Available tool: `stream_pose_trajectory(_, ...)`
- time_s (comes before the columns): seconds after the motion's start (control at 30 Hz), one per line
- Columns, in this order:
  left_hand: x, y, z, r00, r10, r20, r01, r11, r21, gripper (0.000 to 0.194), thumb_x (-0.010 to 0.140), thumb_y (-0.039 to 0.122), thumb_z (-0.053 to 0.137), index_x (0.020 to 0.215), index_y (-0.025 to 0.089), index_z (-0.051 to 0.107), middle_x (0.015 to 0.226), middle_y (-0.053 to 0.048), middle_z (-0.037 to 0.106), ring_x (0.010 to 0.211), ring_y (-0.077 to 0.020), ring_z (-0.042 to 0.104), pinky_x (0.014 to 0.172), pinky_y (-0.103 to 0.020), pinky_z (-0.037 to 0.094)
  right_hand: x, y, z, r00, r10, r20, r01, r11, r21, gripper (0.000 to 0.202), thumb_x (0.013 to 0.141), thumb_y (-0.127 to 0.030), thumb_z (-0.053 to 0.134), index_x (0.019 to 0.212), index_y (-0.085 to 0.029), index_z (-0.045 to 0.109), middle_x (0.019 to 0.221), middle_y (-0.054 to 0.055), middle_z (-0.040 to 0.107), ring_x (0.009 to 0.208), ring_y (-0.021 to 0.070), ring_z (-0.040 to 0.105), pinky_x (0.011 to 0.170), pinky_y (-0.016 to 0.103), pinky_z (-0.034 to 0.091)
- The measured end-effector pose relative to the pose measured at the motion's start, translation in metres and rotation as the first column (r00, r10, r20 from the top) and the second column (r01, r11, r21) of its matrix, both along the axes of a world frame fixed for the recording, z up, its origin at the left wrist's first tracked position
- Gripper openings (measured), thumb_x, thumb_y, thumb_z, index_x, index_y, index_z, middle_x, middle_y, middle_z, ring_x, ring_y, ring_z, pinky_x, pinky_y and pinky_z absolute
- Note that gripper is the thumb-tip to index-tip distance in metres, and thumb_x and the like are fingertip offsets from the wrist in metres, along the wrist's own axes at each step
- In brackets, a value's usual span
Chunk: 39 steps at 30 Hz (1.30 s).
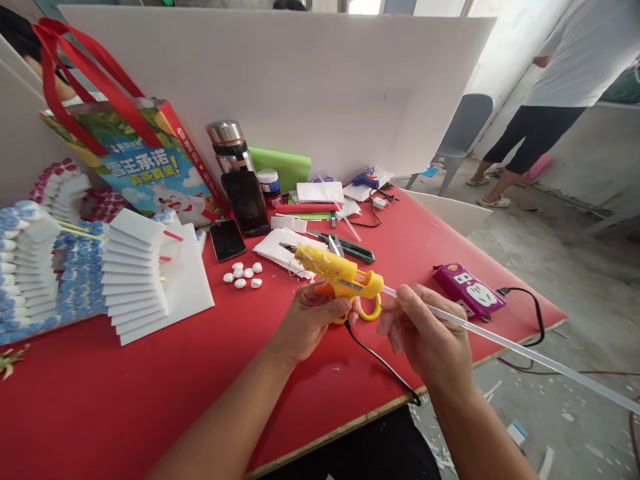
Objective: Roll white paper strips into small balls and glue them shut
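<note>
My left hand (pixel 313 317) is closed around the handle of a yellow glue gun (pixel 335 265), its nozzle pointing to the left above the red table. Between the thumb and fingers of my right hand (pixel 433 330) is a long, translucent glue stick (pixel 520 349). The stick's front end meets the back of the glue gun, and its tail runs out to the lower right. A black cord hangs from the gun's handle over the table edge. Several small white lumps (pixel 243 273) lie left of the nozzle, and a folded white sheet (pixel 285 247) is behind it.
A purple power strip (pixel 470 291) sits on the right, with a green utility knife (pixel 353 249) near the middle. Stacked white foam pieces (pixel 135 280), phones (pixel 227 240), a steel flask (pixel 229 143) and a printed bag (pixel 145 160) stand left. A person (pixel 565 93) stands beyond.
</note>
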<state>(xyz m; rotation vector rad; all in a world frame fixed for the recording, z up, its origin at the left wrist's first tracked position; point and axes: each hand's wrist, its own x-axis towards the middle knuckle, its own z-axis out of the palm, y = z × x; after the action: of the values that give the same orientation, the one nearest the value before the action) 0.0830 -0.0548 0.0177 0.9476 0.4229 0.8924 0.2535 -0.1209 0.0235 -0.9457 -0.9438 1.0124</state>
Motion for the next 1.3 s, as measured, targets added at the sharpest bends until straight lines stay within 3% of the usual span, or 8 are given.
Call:
stream_pose_trajectory(0.23,0.003,0.000,0.000,0.993,-0.043,0.111,0.046,0.998,-0.030,0.026,0.089,0.038,0.071,0.077,0.015,0.071,0.074,-0.004,0.059,0.069,-0.0135,0.052,0.074,-0.031,0.043,-0.001,0.005,-0.002,0.992,0.003,0.125,-0.009,0.999,0.044,0.015,0.090,-0.031,0.071,0.088,-0.017,0.073,0.067,0.002,0.068,0.050,0.0120,0.058,0.050,0.027,0.050)
stream_pose_trajectory(0.4,0.000,0.001,-0.004,0.993,-0.055,0.106,0.063,0.995,-0.075,0.029,0.087,0.042,0.074,0.089,0.013,0.075,0.074,-0.003,0.061,0.069,-0.0113,0.053,0.075,-0.027,0.045,-0.007,0.016,0.001,0.965,0.150,0.215,-0.156,0.988,0.013,0.022,0.085,-0.034,0.077,0.100,-0.020,0.070,0.085,0.004,0.069,0.076,0.0178,0.066,0.067,0.032,0.056)
stream_pose_trajectory(0.5,0.000,0.001,-0.008,0.996,-0.032,0.086,0.043,0.990,-0.132,0.031,0.085,0.042,0.076,0.099,0.015,0.077,0.079,-0.003,0.065,0.071,-0.0110,0.056,0.076,-0.025,0.048,-0.010,0.022,0.001,0.939,0.112,0.326,-0.120,0.993,0.007,0.023,0.081,-0.036,0.079,0.099,-0.021,0.072,0.096,0.005,0.065,0.082,0.0180,0.063,0.069,0.031,0.055)
stream_pose_trajectory(0.6,0.002,0.000,-0.011,0.998,-0.027,0.058,0.037,0.983,-0.180,0.026,0.082,0.040,0.079,0.093,0.016,0.078,0.082,-0.004,0.070,0.072,-0.0111,0.060,0.073,-0.024,0.049,-0.012,0.025,0.001,0.916,0.095,0.389,-0.108,0.994,0.012,0.021,0.081,-0.036,0.080,0.095,-0.022,0.075,0.101,0.005,0.064,0.082,0.0169,0.061,0.070,0.029,0.054)
stream_pose_trajectory(0.7,0.006,-0.002,-0.013,0.998,-0.034,0.057,0.044,0.979,-0.201,0.025,0.083,0.041,0.079,0.085,0.016,0.078,0.080,-0.003,0.071,0.073,-0.0105,0.062,0.073,-0.021,0.049,-0.012,0.024,-0.001,0.901,0.097,0.424,-0.081,0.995,-0.055,0.023,0.082,-0.041,0.078,0.093,-0.021,0.076,0.094,0.005,0.067,0.079,0.0172,0.061,0.069,0.029,0.054)
stream_pose_trajectory(0.87,0.015,-0.007,-0.014,0.995,-0.097,0.029,0.100,0.978,-0.181,0.039,0.094,0.051,0.061,0.102,0.017,0.078,0.101,-0.008,0.074,0.099,-0.0176,0.066,0.089,-0.026,0.051,-0.010,0.019,-0.007,0.940,0.115,0.320,-0.048,0.977,-0.210,0.037,0.084,-0.052,0.071,0.104,-0.021,0.076,0.097,0.006,0.074,0.089,0.0229,0.067,0.075,0.033,0.057)
stream_pose_trajectory(1.03,0.016,-0.007,-0.018,0.981,-0.167,-0.102,0.161,0.985,-0.067,0.041,0.096,0.049,0.059,0.118,0.017,0.073,0.127,-0.013,0.069,0.123,-0.0273,0.060,0.107,-0.042,0.047,0.010,0.030,-0.008,0.930,-0.080,0.358,0.167,0.961,-0.219,0.040,0.083,-0.051,0.071,0.106,-0.017,0.076,0.095,0.007,0.076,0.089,0.0239,0.068,0.082,0.035,0.054)
stream_pose_trajectory(1.3,0.008,-0.002,-0.011,0.983,-0.157,-0.092,0.150,0.986,-0.072,0.050,0.095,0.046,0.063,0.131,0.013,0.066,0.139,-0.020,0.060,0.122,-0.0322,0.063,0.112,-0.050,0.044,0.079,0.068,-0.021,0.688,-0.173,0.705,0.453,0.861,-0.231,0.044,0.083,-0.054,0.062,0.096,-0.015,0.077,0.081,0.006,0.073,0.069,0.0196,0.062,0.066,0.030,0.046)
